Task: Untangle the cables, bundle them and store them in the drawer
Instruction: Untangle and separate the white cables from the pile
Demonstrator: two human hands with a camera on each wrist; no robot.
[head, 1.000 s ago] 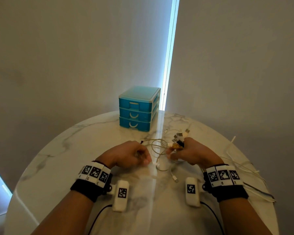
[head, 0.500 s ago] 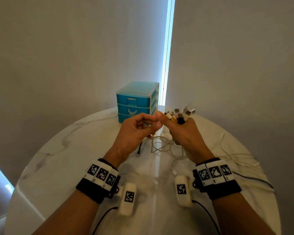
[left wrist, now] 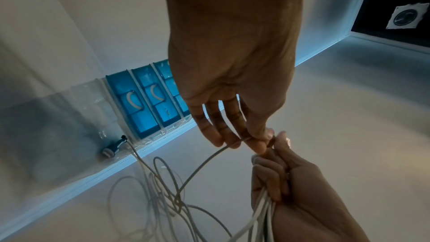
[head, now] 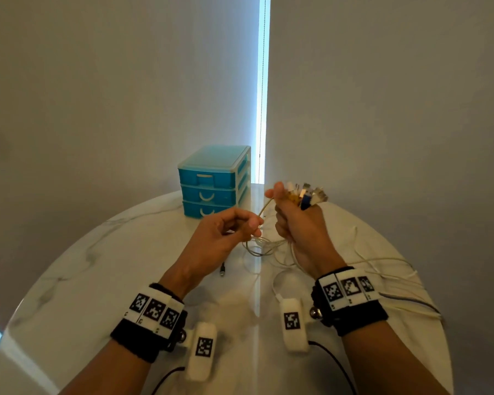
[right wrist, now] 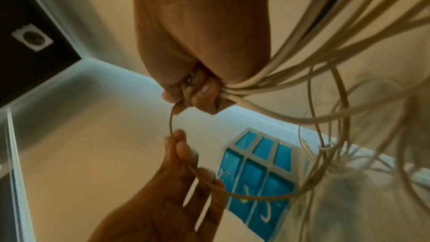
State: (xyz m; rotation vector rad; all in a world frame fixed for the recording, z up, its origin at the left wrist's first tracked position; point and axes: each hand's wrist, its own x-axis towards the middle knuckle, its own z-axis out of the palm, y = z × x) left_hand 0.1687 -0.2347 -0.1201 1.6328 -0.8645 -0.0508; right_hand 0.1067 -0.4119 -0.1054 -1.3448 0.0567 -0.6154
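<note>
My right hand [head: 281, 203] is raised above the table and grips a bunch of cable ends, their plugs [head: 305, 195] sticking up out of the fist. The pale cables [right wrist: 291, 78] hang from the fist down to a tangle of loops [head: 264, 246] on the marble table [head: 97, 266]. My left hand [head: 254, 225], just left of the right, pinches one thin cable [left wrist: 204, 161] between thumb and fingers; this cable runs up to the right thumb. The blue three-drawer unit [head: 214, 181] stands behind the hands with all drawers closed.
A black plug [head: 222, 270] lies on the table below my left hand. More white and dark cables [head: 397, 280] trail over the table's right side. A wall with a bright vertical gap rises close behind the round table.
Both hands have lifted off the table with the cable ends. Since half a second ago my left hand has drawn down and away from the right along one cable.
</note>
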